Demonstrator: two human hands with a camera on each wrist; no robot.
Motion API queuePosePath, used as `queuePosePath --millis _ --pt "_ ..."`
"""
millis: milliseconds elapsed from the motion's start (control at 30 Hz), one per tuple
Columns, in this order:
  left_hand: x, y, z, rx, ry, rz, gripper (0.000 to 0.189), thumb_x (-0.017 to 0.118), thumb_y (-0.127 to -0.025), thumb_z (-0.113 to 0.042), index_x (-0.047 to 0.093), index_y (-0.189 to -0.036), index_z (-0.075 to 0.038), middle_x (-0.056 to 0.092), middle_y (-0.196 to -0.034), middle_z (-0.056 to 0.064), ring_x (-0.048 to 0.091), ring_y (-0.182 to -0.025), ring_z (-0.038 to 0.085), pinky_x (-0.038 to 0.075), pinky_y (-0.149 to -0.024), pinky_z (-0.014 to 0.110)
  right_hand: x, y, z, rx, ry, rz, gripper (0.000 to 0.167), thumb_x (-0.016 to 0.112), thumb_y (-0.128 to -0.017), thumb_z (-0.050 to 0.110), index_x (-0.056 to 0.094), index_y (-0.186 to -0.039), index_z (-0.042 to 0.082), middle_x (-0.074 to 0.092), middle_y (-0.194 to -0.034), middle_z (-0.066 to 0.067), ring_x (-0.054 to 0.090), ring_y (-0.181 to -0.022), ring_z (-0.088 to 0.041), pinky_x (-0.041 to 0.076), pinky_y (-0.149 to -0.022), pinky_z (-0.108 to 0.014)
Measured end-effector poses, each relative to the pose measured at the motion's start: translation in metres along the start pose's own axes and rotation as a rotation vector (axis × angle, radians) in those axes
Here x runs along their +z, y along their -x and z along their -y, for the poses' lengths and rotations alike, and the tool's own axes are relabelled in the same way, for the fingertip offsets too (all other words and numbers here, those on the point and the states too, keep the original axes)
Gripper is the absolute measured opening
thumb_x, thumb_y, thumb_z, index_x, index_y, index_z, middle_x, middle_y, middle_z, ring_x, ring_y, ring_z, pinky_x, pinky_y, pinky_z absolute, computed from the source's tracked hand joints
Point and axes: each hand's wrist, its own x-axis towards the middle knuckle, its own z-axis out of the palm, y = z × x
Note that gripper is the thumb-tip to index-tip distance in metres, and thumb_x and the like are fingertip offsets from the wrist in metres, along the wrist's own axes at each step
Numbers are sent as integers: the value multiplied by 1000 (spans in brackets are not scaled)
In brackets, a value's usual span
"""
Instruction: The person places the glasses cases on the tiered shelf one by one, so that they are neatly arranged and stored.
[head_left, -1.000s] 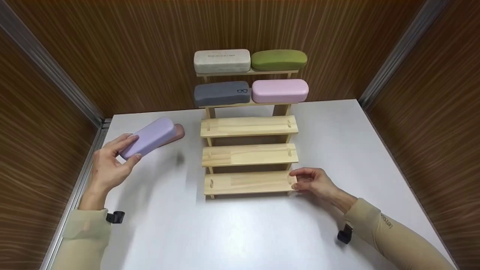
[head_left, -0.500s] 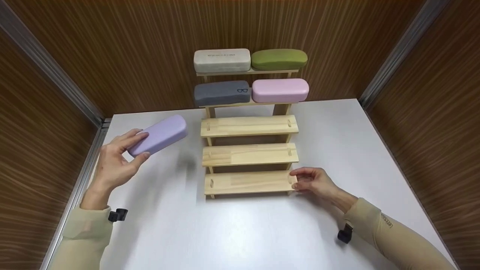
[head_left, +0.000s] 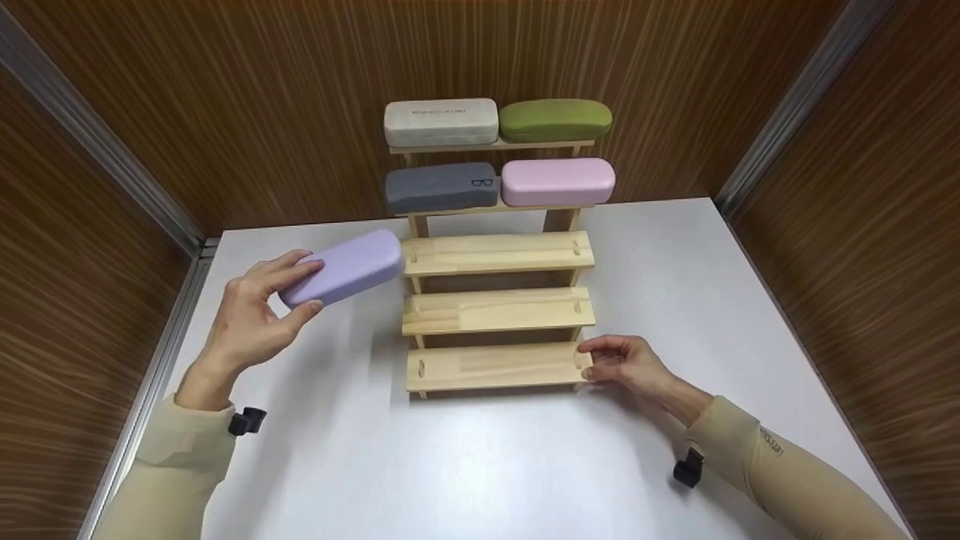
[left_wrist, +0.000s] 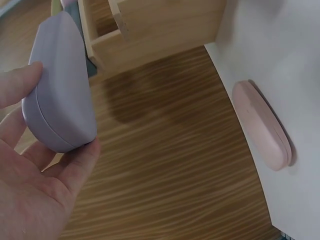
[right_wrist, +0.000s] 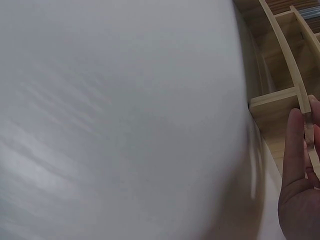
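Observation:
My left hand (head_left: 255, 315) grips a lilac glasses case (head_left: 346, 268) by its near end, with the thumb below and fingers above. The case is held in the air, tilted, its far end at the left end of the third shelf from the top of a stepped wooden rack (head_left: 499, 367); whether they touch I cannot tell. My right hand (head_left: 630, 366) pinches the right end of the lowest shelf, thumb and fingers on either side of the board in the right wrist view. A dusty-pink glasses case (left_wrist: 260, 125) lies on the table in the left wrist view, hidden in the head view.
On the top shelf sit a cream case (head_left: 441, 124) and a green case (head_left: 556, 120). Below them are a grey case (head_left: 441, 187) and a pink case (head_left: 559, 182). Wood-grain panels (head_left: 300, 90) enclose the white table (head_left: 480, 465).
The lilac case has moved right toward the rack in my left hand. The dusty-pink case, partly visible behind it a second ago, is now covered. My right hand stays on the lowest shelf.

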Motion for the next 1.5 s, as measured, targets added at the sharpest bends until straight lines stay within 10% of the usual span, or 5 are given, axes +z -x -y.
queuePosePath --millis 400,700,1500 --pt "14 -15 -15 -6 -4 92 53 87 -88 1 81 -139 -12 74 -152 17 70 -140 43 42 -107 6 1 1 1 8 -8 5 56 81 -90 -13 61 -141 -21 77 -100 3 78 -87 -8 73 -81 -31" --pt "27 -27 -23 18 6 162 51 87 -90 -1 79 -140 -8 72 -153 21 68 -143 44 58 -117 62 1 1 -1 7 -11 4 57 81 -90 -13 60 -142 -21 77 -100 3 79 -88 -8 73 -80 -30" --pt "92 -66 -56 157 76 310 52 84 -91 -16 79 -143 -14 73 -154 14 67 -144 39 55 -121 60 2 1 -1 0 -1 -14 55 82 -89 -12 63 -140 -19 78 -99 5 78 -87 -8 73 -79 -30"
